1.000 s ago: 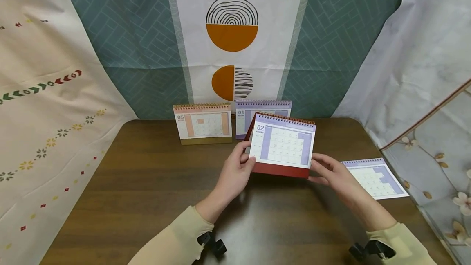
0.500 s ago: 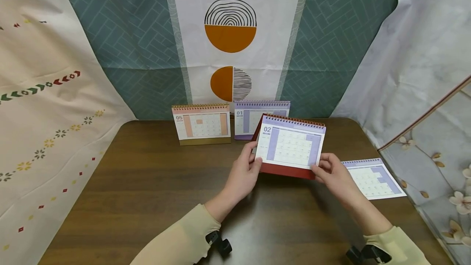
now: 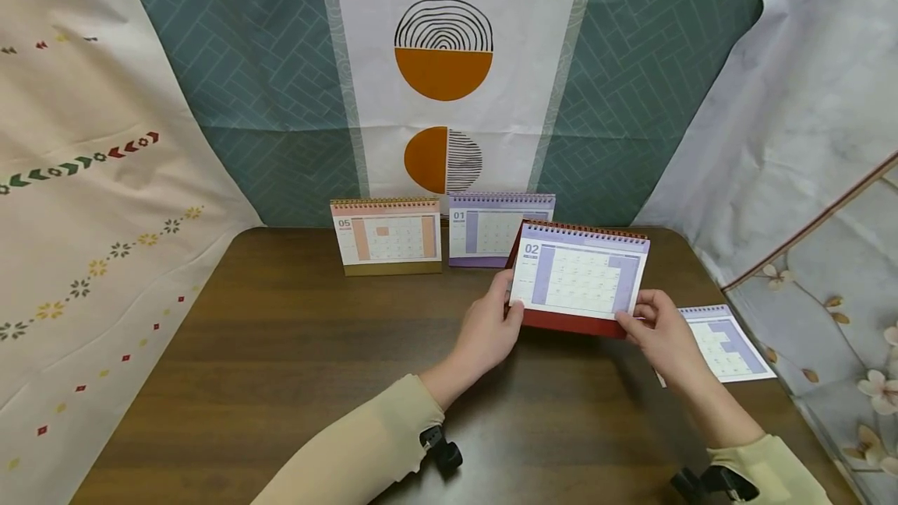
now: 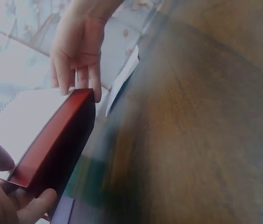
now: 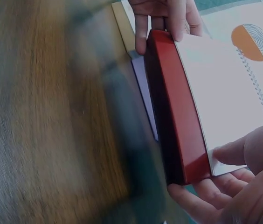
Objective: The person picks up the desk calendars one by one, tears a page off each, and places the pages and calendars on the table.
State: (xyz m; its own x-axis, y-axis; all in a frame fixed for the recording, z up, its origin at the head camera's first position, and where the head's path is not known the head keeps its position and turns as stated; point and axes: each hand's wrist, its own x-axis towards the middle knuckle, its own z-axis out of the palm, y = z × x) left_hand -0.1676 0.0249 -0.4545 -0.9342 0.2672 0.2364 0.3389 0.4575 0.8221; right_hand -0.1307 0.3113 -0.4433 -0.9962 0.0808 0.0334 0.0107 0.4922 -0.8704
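A red-based desk calendar showing page 02 is held between both hands, tilted and raised off the table. My left hand grips its left lower edge, thumb on the front page and fingers behind. At the lower right corner my right hand pinches it, thumb on the page, fingers under the red base. Behind it stands a purple desk calendar open at 01, its right part partly covered by the held one. To the left of that stands a gold-based desk calendar open at 05.
On the right of the brown wooden table a loose calendar sheet pad lies flat, partly behind my right hand. Patterned cloths hang at the back and along both sides.
Both hands have carried the red-based calendar to the right, uncovering more of the purple one. The right hand's thumb has come onto the calendar's front. The standing calendars stay put.
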